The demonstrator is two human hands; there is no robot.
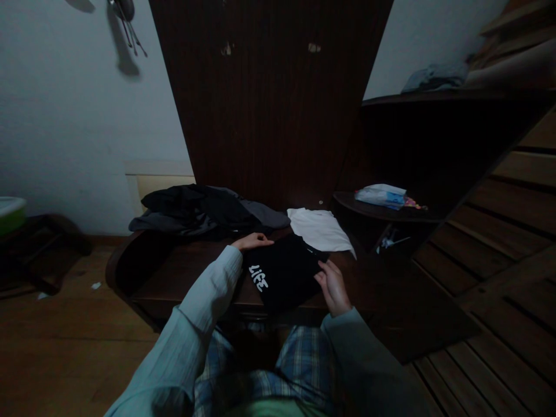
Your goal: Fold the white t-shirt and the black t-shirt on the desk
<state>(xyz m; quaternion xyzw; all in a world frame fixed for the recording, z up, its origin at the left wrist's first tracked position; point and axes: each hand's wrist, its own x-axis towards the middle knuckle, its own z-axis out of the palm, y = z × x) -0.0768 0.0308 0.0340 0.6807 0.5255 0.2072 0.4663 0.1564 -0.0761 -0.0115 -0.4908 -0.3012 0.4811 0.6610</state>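
A folded black T-shirt [291, 278] with white "LIFE" lettering lies on the dark wooden bench in front of me. My left hand [252, 241] is at its far left edge, fingers together and closed on the cloth. At the right edge, my right hand [333, 286] pinches the fabric between thumb and fingers. Just beyond the shirt's collar lies a white cloth garment [321, 230], partly touching the black one. A heap of black and grey clothes [200, 209] rests at the back left of the bench.
The dark bench [174, 272] has a curved left arm and a tall back panel. Shelves stand to the right; a plastic packet [382, 197] lies on the lower one. A slatted wooden structure [490, 243] is at far right, and a green-and-white tub [11, 214] at far left.
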